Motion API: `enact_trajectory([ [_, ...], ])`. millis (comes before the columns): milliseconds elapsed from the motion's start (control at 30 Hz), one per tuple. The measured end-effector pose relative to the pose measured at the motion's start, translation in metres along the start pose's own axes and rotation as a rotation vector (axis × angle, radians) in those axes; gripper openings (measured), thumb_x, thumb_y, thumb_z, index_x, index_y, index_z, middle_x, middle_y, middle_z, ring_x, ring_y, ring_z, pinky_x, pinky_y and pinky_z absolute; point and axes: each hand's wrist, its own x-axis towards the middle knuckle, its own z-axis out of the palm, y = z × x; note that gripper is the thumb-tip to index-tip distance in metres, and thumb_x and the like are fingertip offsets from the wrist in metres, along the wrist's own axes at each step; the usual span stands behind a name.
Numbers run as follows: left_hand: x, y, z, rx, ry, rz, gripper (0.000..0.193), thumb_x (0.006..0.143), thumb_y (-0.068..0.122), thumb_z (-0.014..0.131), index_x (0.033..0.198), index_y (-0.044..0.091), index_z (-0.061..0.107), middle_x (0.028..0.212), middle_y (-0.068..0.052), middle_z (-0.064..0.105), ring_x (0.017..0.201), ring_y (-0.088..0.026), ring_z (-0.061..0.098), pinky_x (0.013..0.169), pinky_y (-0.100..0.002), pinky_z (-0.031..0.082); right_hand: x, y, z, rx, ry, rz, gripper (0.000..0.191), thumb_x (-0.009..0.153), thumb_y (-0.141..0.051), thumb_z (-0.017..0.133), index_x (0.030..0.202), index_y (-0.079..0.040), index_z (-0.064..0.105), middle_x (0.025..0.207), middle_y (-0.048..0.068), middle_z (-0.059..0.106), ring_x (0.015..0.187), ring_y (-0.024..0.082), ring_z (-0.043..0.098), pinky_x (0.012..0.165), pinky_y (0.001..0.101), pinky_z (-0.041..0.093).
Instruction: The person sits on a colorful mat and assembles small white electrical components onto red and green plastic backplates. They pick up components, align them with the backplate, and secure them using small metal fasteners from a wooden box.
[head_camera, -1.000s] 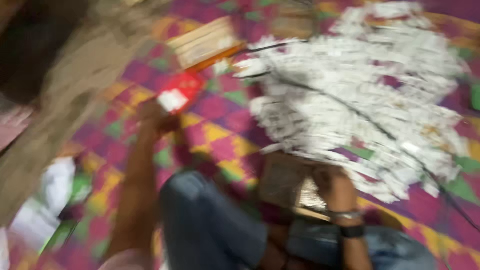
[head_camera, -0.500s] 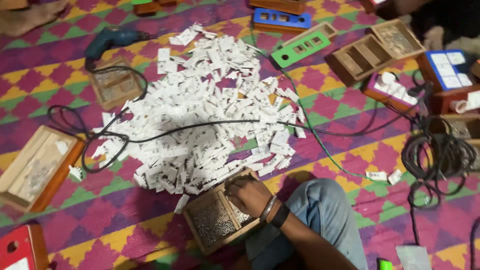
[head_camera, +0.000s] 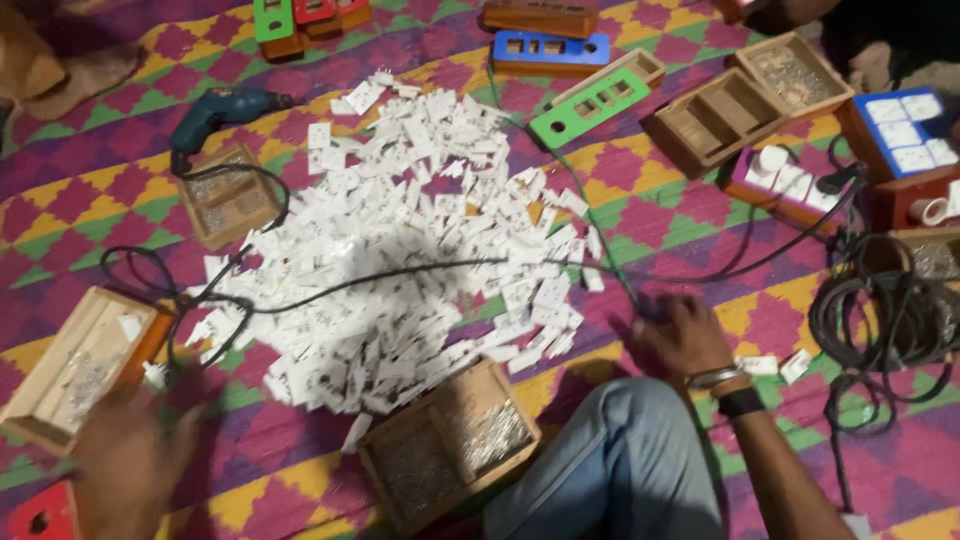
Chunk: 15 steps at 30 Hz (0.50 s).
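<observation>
Whereas the right hand (head_camera: 680, 335) earlier gripped the compartmented wooden box (head_camera: 450, 445), it now rests open beside a green cable (head_camera: 590, 215); the left hand (head_camera: 130, 465), blurred, spreads empty.

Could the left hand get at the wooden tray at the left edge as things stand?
Probably yes: the left hand is blurred but lies just below the wooden tray, open side up, with only patterned mat between.

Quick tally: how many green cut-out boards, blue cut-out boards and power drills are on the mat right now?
Green cut-out boards: 2
Blue cut-out boards: 1
Power drills: 1
Total: 4
</observation>
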Motion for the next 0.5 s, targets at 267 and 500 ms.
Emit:
enact_trajectory([
  [267,0.236,0.375,0.034,-0.571,0.356,0.65,0.072,0.081,0.036,0.081,0.137,0.0,0.055,0.131,-0.021,0.061,0.125,-0.04,0.055,0.108,-0.051,0.041,-0.029,0.038,0.087,-0.276,0.285,0.083,0.096,0.081,-0.072,0.052,0.152,-0.009,0.039,0.157,0.032,0.034,0.149,0.05,0.027,0.121,0.0646,0.016],
  [500,0.344,0.537,0.03,-0.513,0.671,0.451,0.103,0.062,0.065,0.072,0.131,-0.008,0.048,0.115,-0.025,0.06,0.105,-0.04,0.058,0.082,-0.06,0.045,-0.019,0.026,0.067,-0.237,0.286,0.075,0.097,0.077,-0.071,0.055,0.149,-0.007,0.043,0.153,0.034,0.035,0.145,0.052,0.029,0.118,0.0669,0.016],
])
